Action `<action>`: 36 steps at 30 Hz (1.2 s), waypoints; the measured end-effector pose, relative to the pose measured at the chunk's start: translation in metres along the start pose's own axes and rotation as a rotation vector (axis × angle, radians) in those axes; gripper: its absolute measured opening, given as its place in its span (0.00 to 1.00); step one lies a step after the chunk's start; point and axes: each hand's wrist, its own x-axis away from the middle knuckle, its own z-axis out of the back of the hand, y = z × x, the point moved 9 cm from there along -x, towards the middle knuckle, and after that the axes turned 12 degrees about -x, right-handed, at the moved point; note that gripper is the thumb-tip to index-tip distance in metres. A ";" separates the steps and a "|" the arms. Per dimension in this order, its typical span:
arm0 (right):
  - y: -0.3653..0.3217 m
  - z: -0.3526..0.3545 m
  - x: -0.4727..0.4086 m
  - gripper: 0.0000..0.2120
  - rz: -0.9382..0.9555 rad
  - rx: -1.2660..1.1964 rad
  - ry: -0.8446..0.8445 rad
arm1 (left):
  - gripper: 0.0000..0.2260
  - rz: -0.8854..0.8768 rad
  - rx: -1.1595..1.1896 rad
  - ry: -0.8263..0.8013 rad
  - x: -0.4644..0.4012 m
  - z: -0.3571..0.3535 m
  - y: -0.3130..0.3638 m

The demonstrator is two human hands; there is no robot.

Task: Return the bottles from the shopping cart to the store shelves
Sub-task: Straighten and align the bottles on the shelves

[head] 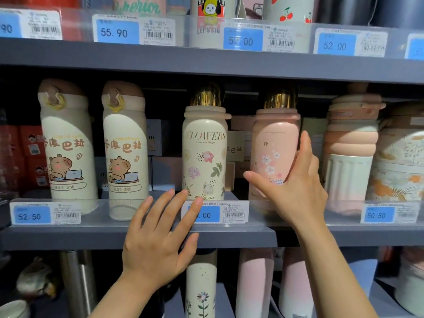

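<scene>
We see the right hand (296,182) against the pink bottle (274,157), thumb stretched across its lower front and fingers laid up along its right side, so the hand cups it loosely; whether the grip is firm we cannot tell. That bottle stands upright on the middle shelf (91,237), behind the clear front rail (137,212), right of the shelf's midpoint, and it carries a gold cap and small blossom prints. Just beside it on its left stands the cream bottle (204,154), also gold-capped, printed with "FLOWERS" and roses. The left hand (158,239) is spread wide with straight fingers, holding nothing; its fingertips (198,201) reach the front rail below the cream bottle and cover part of a blue price tag (214,214) ending in ".00". Toward the shelf's left end stand 2 capybara bottles (68,152), side by side and upright, above a tag reading 52.50. At the right end is a ribbed peach-and-white bottle (351,154), with a tag of 50.50 on the rail near it. The top shelf (206,63) shows tags of 55.90 and 52.00, with more bottles above them. Below the middle shelf, more bottles stand partly hidden by the arms.
</scene>
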 end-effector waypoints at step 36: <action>0.004 -0.002 -0.001 0.56 -0.053 0.025 -0.038 | 0.21 0.007 0.069 -0.003 0.000 0.003 -0.001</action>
